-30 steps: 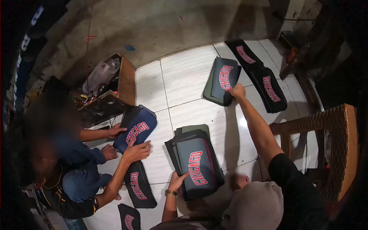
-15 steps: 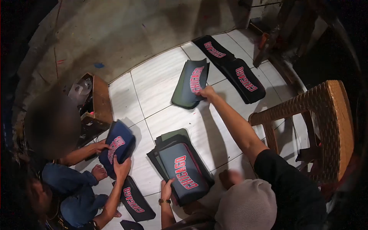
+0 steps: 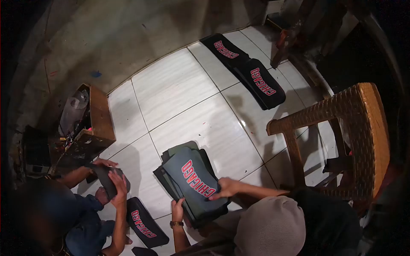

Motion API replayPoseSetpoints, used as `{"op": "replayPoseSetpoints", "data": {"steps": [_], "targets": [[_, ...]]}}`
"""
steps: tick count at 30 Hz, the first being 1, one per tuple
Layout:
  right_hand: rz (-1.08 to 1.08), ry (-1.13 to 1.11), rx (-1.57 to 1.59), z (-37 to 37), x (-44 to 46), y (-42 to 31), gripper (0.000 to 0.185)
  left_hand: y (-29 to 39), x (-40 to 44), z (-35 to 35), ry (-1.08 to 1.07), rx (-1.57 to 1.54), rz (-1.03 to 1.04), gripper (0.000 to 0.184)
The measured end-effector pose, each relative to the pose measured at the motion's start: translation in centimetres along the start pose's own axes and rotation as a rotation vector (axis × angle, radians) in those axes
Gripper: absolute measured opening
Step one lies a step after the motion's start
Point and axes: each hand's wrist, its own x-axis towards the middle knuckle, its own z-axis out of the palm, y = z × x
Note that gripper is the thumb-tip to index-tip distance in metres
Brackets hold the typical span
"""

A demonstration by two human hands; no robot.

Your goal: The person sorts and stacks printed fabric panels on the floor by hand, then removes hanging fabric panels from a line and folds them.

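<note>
- The right hand (image 3: 226,189) grasps the near right end of a grey cloth piece (image 3: 181,164) marked CHICAGO in red, its thumb and fingers closed on the edge beside the lettering.
- The left hand (image 3: 177,209), with a watch (image 3: 176,223) on its wrist, pinches the near left edge of the stack (image 3: 205,213); how many layers it holds, I cannot tell.
- The grey piece lies over the top of this stack, between and just beyond the two hands, bending slightly toward the right hand.
- Green and black layers stick out around it, and the stack rests on the white tile floor (image 3: 171,106).
- A beige rounded cloth shape (image 3: 271,226) sits just below the right hand, beside a black sleeve (image 3: 324,217).
- Left of the left hand, a co-worker's two hands (image 3: 117,183) grasp a dark piece (image 3: 102,173), held up off the floor; no lettering shows on it.
- Between the co-worker and the left hand, a black CHICAGO piece (image 3: 147,226) lies on the floor, with part of another dark piece (image 3: 144,251) below it at the view's edge.
- Well beyond the right hand, two black CHICAGO pieces (image 3: 260,85) lie end to end, touching.
- Far to the left of both hands stands an open box (image 3: 102,115) with clear plastic (image 3: 72,111) in it.
- To the right of the right hand stands a brown woven chair (image 3: 369,141).
</note>
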Motion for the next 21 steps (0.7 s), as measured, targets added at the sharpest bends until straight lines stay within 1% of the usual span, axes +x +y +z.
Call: {"op": "replayPoseSetpoints", "data": {"steps": [1,2,3,4,5,6,7,8,9,10,11,12,14,15,17,18,19,21], "targets": [[0.28,-0.173,0.098,-2.5,0.4,-1.0,0.078,-0.6,0.2,-0.3,-0.004,0.007,0.001,0.033],[0.352,-0.105,-0.096,-6.9,0.7,-3.0,0.078,-1.7,0.6,-0.6,0.02,-0.041,0.018,0.036],[0.279,0.111,-0.139,-10.7,2.7,-1.4,0.066,-2.3,1.0,-0.7,0.044,-0.092,0.038,0.04],[0.206,0.325,-0.193,-14.5,4.6,0.1,0.056,-0.8,0.6,-0.1,0.042,-0.089,0.043,0.04],[0.122,0.625,-0.34,-19.5,4.7,-0.4,0.051,2.1,-0.6,1.4,-0.005,-0.252,0.028,0.044],[-0.057,0.915,-0.006,-24.7,7.7,2.7,0.041,3.5,-1.5,2.1,-0.046,-0.417,0.008,0.048],[0.038,1.198,-0.119,-29.7,10.2,4.4,0.027,3.0,-1.5,1.6,-0.032,-0.416,0.001,0.048],[0.059,1.445,-0.254,-32.6,9.7,3.3,0.031,2.3,-1.2,0.9,-0.014,-0.186,-0.018,0.051],[0.179,1.584,-0.532,-35.0,9.0,4.0,0.044,2.1,-0.9,0.5,-0.001,0.042,-0.033,0.054],[0.37,1.402,-0.57,-37.6,7.8,5.1,0.057,5.2,-2.8,2.0,0.023,0.032,0.072,0.049],[0.548,1.214,-0.606,-39.9,6.4,6.4,0.071,6.0,-3.2,2.5,0.03,0.024,0.077,0.049],[0.531,1.214,-0.616,-41.0,5.0,7.5,0.071,6.4,-3.4,2.7,0.004,0.046,0.088,0.045],[0.732,1.167,-0.347,-42.1,3.8,9.6,0.089,6.3,-3.4,2.9,-0.001,0.077,0.101,0.037],[0.831,1.123,-0.212,-42.6,4.0,10.7,0.099,5.5,-2.9,2.6,-0.031,0.078,0.143,0.036],[0.792,0.847,-0.316,-44.8,4.2,13.0,0.095,4.9,-2.7,2.5,-0.078,0.048,0.122,0.036],[0.817,1.06,-0.321,-43.6,3.8,12.2,0.087,4.8,-2.6,2.9,-0.03,0.046,0.17,0.037],[0.823,1.055,-0.314,-43.0,3.1,11.0,0.087,4.9,-2.8,3.0,-0.032,0.053,0.165,0.037],[0.841,0.873,-0.236,-43.6,2.8,9.3,0.081,5.9,-3.1,3.4,-0.038,0.068,0.191,0.04]]}}
